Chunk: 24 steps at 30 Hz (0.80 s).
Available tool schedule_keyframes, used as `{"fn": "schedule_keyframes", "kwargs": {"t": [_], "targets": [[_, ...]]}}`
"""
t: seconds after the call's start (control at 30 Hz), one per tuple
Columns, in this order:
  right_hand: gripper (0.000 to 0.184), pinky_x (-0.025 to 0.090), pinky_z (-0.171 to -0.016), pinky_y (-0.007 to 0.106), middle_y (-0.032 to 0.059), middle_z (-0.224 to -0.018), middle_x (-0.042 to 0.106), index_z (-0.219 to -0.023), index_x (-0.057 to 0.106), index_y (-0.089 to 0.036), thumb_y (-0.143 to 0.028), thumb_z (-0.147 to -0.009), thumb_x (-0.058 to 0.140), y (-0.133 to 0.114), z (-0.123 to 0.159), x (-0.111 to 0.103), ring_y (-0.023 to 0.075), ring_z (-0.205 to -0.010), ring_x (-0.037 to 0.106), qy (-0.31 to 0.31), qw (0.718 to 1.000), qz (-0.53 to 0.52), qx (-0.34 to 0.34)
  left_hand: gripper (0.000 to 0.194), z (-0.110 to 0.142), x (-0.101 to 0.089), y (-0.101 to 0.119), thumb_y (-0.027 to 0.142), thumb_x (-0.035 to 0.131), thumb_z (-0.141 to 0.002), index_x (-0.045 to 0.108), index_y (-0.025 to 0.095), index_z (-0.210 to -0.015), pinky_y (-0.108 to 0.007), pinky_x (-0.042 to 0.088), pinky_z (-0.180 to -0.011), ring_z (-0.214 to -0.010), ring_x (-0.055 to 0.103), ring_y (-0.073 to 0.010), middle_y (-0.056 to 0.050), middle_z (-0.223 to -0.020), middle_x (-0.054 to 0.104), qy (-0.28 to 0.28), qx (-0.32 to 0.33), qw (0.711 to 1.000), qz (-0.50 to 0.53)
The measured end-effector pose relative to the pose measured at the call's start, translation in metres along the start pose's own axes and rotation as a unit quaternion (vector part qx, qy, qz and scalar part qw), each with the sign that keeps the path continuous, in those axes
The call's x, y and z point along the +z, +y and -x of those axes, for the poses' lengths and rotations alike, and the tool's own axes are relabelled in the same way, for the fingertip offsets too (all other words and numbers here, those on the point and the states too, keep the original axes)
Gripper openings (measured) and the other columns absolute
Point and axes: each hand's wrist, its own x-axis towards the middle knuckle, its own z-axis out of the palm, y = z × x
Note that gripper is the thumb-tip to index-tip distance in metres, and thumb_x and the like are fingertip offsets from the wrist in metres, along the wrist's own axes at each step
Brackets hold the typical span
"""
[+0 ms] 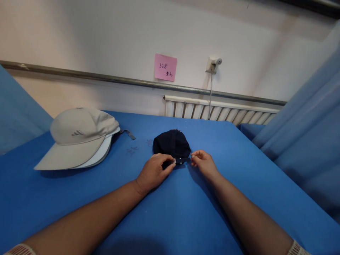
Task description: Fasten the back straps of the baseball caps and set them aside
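Note:
A dark navy cap [172,143] lies on the blue table, its back strap [183,160] facing me. My left hand [155,170] pinches the strap's left part, where a small pale piece shows at the fingertips. At the strap's right end, the thumb and fingers of my right hand [203,163] are closed on it. The strap runs nearly level between both hands, with a small shiny bit near its middle. The cap's brim is hidden from view.
Stacked caps, a beige one [79,129] on top, sit at the left of the blue table [164,219]. Behind are a metal rail [119,80], a radiator [223,109], a pink note [165,67] and a plugged-in socket [212,65]. Blue curtains [308,141] hang at both sides.

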Motion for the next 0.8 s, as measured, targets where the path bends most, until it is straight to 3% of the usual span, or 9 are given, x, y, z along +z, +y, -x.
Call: {"fn": "schedule_keyframes", "kwargs": {"t": [0.17,0.33,0.47,0.8], "targets": [[0.028,0.044,-0.049,0.025,0.0042,-0.068,0.067,-0.075,0.058,-0.019,-0.045,-0.072,0.068,-0.002,-0.001,-0.004,0.0127,-0.051,0.057,0.027,0.999,-0.01,0.028,0.013,0.0,0.001,-0.001,0.03,0.063,-0.087,0.07,0.022,-0.096,-0.039,0.05,-0.089,-0.089,0.067,-0.0208,-0.003,-0.094,0.075,0.01,0.0,1.0,-0.005],[0.039,0.041,-0.049,0.024,0.0022,-0.062,0.064,-0.067,0.058,-0.018,-0.055,-0.073,0.068,-0.011,0.008,0.001,0.0105,-0.049,0.053,-0.059,0.996,0.005,0.061,0.013,0.0,0.001,-0.001,0.03,0.062,-0.088,0.069,0.022,-0.096,-0.039,0.049,-0.089,-0.088,0.067,-0.0202,-0.002,-0.094,0.074,0.006,0.001,1.0,-0.002],[0.032,0.041,-0.051,0.024,-0.0008,-0.058,0.062,-0.063,0.056,-0.019,-0.046,-0.066,0.073,-0.01,0.012,0.005,0.0101,-0.048,0.052,-0.091,0.995,0.009,0.04,0.014,0.0,0.002,-0.002,0.03,0.063,-0.087,0.069,0.022,-0.096,-0.04,0.048,-0.089,-0.089,0.066,-0.021,-0.003,-0.094,0.075,0.007,-0.001,1.0,-0.006],[0.027,0.039,-0.049,0.025,-0.0021,-0.054,0.058,-0.064,0.053,-0.021,-0.043,-0.073,0.065,0.007,0.004,0.006,0.0119,-0.047,0.049,-0.049,0.996,0.066,-0.037,0.013,-0.001,0.001,0.0,0.029,0.064,-0.086,0.07,0.022,-0.095,-0.041,0.048,-0.09,-0.089,0.067,-0.0214,-0.003,-0.094,0.075,0.006,0.001,1.0,-0.008]]}}
